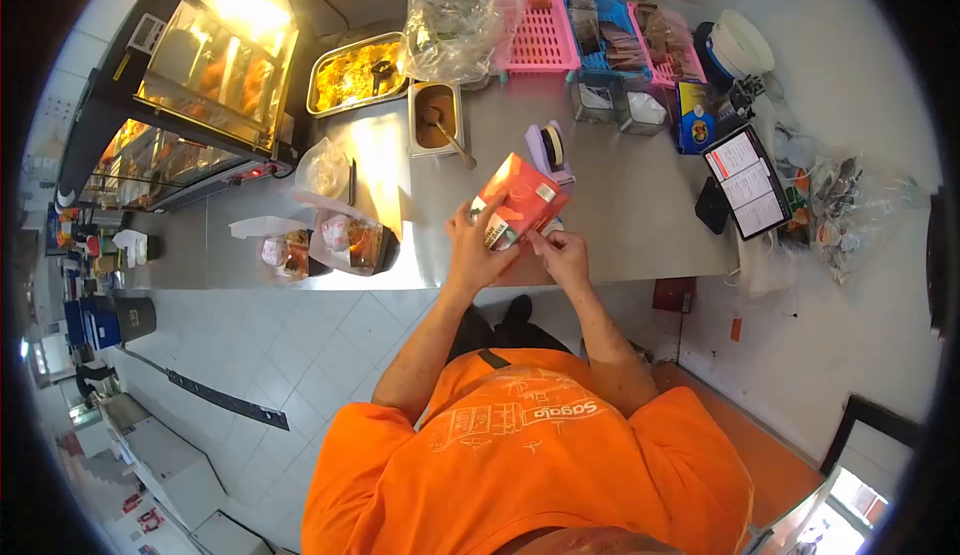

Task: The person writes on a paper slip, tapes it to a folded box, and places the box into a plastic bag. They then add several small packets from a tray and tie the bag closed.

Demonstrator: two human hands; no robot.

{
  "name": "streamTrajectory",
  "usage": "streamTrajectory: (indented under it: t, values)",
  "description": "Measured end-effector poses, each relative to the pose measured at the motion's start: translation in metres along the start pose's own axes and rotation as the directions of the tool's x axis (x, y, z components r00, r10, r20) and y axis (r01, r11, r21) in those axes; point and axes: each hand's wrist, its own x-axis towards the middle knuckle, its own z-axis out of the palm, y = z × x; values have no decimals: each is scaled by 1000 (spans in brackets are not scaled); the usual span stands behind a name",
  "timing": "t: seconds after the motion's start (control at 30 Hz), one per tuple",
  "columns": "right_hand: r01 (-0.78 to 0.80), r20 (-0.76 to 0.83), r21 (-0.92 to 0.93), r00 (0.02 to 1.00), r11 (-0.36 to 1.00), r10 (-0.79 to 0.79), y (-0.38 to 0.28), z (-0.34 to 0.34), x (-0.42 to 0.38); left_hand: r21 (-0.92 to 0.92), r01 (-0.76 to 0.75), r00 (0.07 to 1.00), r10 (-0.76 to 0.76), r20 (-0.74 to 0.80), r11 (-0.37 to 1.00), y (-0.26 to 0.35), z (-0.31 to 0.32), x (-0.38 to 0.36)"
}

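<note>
Orange shirt (530, 445) in foreground. Left hand (478, 250) cradles the red box (520, 200) above the tabletop (620, 195) edge, fingers wrapped round its side; right hand (562, 253) pinches its lower flap. Best practice, judged: steady the box firmly while pressing the flap flush.

Stainless steel counter (620, 205) spans the centre of the frame against a white wall (850, 65) at upper right. Lit heated display case (190, 85) stands at upper left, its lamp glaring. Pale tiled floor (300, 345) fills the lower left; orange flooring (770, 455) lies lower right.
</note>
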Motion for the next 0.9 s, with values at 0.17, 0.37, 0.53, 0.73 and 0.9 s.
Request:
streamTrajectory:
  t: [0.17, 0.37, 0.53, 0.73, 0.9]
  values:
    - [172, -308, 403, 950, 899, -44, 16, 4, -25, -169, 146, 981, -120, 153, 975, -2, 41, -17]
    - [150, -357, 773, 906, 616, 227, 54, -56, -2, -562, 165, 975, -48, 217, 811, 4, 39, -57]
    - [73, -569, 475, 785, 877, 243, 162, -177, 67, 160, 301, 897, -222, -383, 940, -118, -4, -112]
    - [-17, -782, -524, 406, 851, -473, 112, -153, 101, 635, 343, 939, -261, -223, 692, -185, -83, -119]
    - [479, -132, -26, 868, 877, -478, -59, 24, 64, 569, 122, 987, -37, -159, 813, -192, -45, -94]
